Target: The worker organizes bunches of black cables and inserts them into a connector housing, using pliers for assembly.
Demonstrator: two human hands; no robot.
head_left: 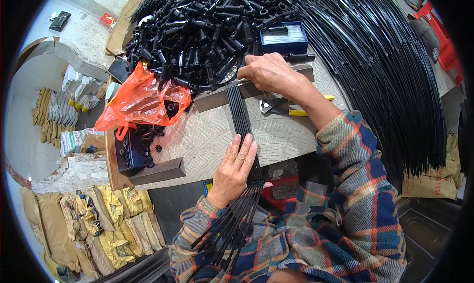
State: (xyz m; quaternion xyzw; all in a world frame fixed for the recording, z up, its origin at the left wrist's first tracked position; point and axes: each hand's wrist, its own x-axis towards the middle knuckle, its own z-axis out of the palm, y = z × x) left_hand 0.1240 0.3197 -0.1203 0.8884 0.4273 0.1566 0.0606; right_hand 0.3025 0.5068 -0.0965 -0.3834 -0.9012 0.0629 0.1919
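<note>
A narrow bundle of thin black rods [238, 110] runs across the pale, ridged tabletop [212, 135], its loose ends fanning out past the near edge over my lap. My left hand [232, 172] has its fingers stretched along the bundle, with what looks like the thumb tip showing on its other side, so the rods are gripped between. At the far end, by a dark metal bar [212, 101], my right hand [272, 75] has its fingers curled together; what they pinch is hidden. Just beyond the bar and bundle, yellow-handled pliers [298, 113] lie under my right forearm.
Black plastic fittings [207, 36] are heaped at the back. A blue box [284, 47] holds pale strips. Long black rods [375, 61] cover the right. An orange plastic bag [143, 100] and a dark blue bin [129, 154] with small black parts stand left; sacks [98, 224] lie below.
</note>
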